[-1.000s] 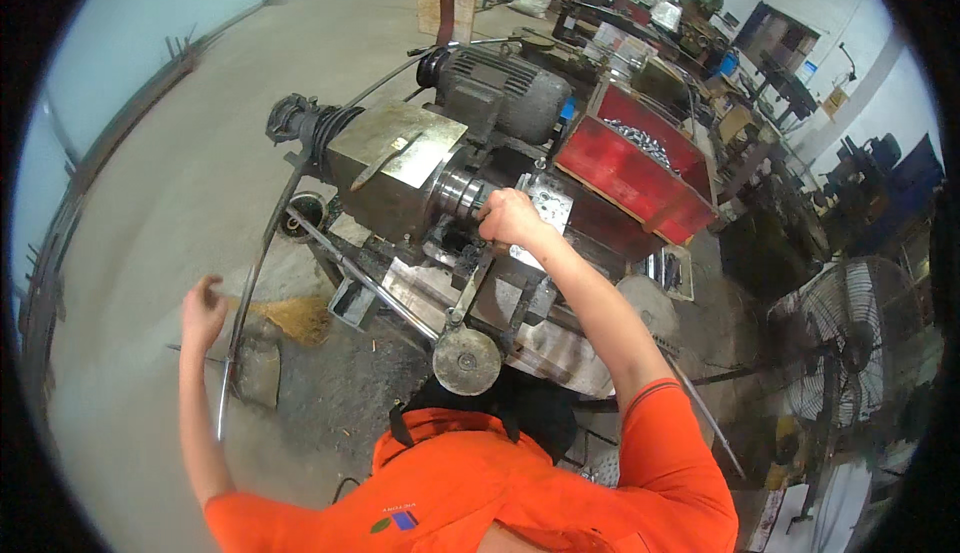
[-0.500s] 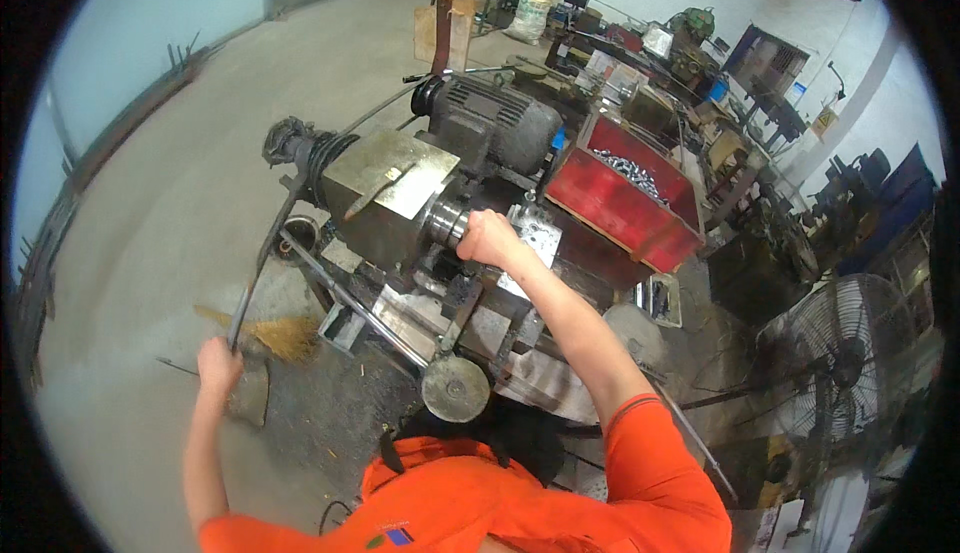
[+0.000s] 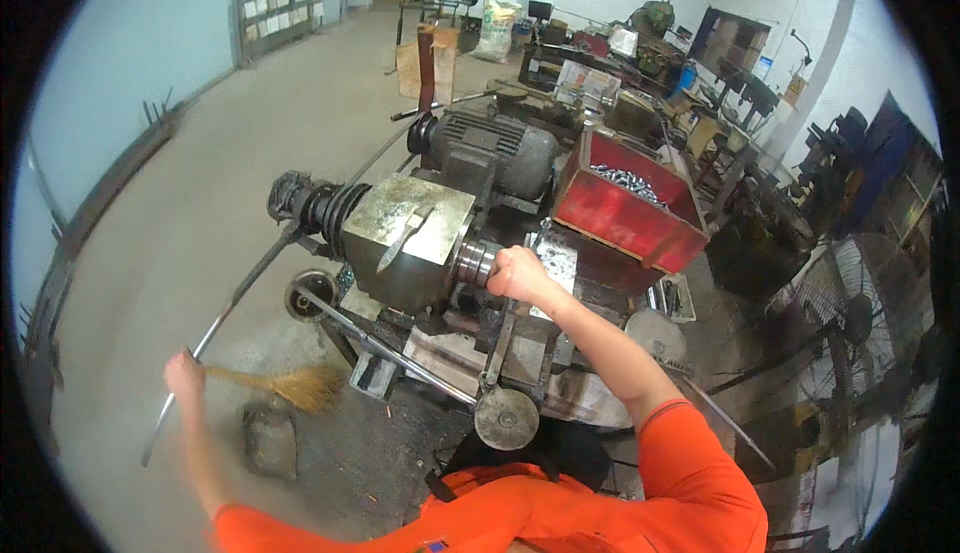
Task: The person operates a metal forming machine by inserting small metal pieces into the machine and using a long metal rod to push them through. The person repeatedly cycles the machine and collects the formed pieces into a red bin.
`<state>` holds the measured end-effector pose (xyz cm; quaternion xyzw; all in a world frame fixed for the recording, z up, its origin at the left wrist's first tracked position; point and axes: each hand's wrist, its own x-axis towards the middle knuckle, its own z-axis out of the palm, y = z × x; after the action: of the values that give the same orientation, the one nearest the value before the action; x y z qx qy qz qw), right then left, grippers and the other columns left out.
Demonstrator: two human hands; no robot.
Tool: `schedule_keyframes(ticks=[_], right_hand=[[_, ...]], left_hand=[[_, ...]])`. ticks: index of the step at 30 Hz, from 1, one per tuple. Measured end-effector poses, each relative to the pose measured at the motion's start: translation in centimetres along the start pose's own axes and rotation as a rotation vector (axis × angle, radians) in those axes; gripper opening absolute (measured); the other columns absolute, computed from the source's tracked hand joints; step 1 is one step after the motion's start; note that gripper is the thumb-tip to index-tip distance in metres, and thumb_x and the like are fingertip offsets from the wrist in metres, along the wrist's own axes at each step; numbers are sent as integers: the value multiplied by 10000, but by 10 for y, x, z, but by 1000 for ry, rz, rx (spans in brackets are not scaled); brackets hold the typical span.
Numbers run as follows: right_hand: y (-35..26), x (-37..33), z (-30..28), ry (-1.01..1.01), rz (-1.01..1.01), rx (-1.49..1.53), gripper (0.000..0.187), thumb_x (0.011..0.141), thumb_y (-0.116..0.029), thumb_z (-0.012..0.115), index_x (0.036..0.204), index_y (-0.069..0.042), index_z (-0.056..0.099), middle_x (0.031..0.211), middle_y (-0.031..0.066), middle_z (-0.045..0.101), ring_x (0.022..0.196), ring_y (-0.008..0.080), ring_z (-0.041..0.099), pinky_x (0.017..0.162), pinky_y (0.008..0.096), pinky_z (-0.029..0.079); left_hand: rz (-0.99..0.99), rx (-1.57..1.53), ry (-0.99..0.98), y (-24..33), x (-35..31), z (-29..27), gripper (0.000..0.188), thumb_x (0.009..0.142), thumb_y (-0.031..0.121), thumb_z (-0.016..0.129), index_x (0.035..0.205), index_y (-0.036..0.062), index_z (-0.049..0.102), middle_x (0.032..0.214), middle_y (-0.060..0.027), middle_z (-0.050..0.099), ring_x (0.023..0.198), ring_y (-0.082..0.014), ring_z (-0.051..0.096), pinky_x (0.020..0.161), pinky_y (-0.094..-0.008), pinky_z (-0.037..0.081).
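Note:
My left hand (image 3: 185, 377) is closed around a long metal lever (image 3: 236, 298) on the left. The rod runs up to a dark fitting (image 3: 290, 196) at the rear end of the machine's spindle, and its free tip sticks out below my fist. My right hand (image 3: 520, 275) is closed at the front of the shiny round spindle nose (image 3: 475, 261). Whatever its fingers hold there is hidden. Between the two hands stands the blocky headstock (image 3: 395, 271), with a flat brush (image 3: 405, 237) lying on its bright top plate.
Behind the headstock sits a ribbed motor (image 3: 495, 148). To its right is a red bin (image 3: 625, 215) of small metal parts. A second rod (image 3: 390, 345) slopes toward a round disc (image 3: 506, 418) near my body. A straw broom (image 3: 305, 389) and a dustpan (image 3: 270, 441) lie on the floor; a fan (image 3: 850, 318) stands right.
My left hand has swung the lever outward to the left, and its tip now shows below the fist. My right hand stays at the spindle nose. The whole view has shifted somewhat.

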<state>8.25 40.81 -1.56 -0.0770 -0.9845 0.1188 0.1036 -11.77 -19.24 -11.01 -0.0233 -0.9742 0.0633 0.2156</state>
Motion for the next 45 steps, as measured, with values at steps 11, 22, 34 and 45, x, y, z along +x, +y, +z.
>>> schedule_keyframes(ticks=[11,22,34,45], right_hand=[[0,-116,-59,272,-240,203,302,569,-172,619,840,-48,669,1075,103,618,972,314,529,838,391,460],[172,-386,-65,301,554,-25,472,540,-155,661,1001,-53,648,1069,149,619,1025,339,552,895,394,441],[251,-583,-32,-124,1377,-391,328,624,-253,678,864,-32,638,912,179,655,886,335,628,781,404,504],[53,-550,37,242,1530,926,327,635,-94,572,937,4,648,595,-4,505,475,100,437,423,262,330]], left_hand=[[-85,-890,-359,205,-87,6,285,796,203,606,992,-4,597,898,-206,638,867,-351,614,747,-406,469],[920,130,-580,276,-76,99,280,743,302,610,989,176,653,958,-130,661,878,-301,644,740,-395,521],[-286,-1472,-508,254,-44,4,422,893,363,556,1012,-40,589,711,-129,617,526,-176,594,440,-277,492],[-414,-1588,-373,315,-68,-13,118,791,73,533,876,-8,519,601,-31,517,452,-127,467,412,-277,369]])
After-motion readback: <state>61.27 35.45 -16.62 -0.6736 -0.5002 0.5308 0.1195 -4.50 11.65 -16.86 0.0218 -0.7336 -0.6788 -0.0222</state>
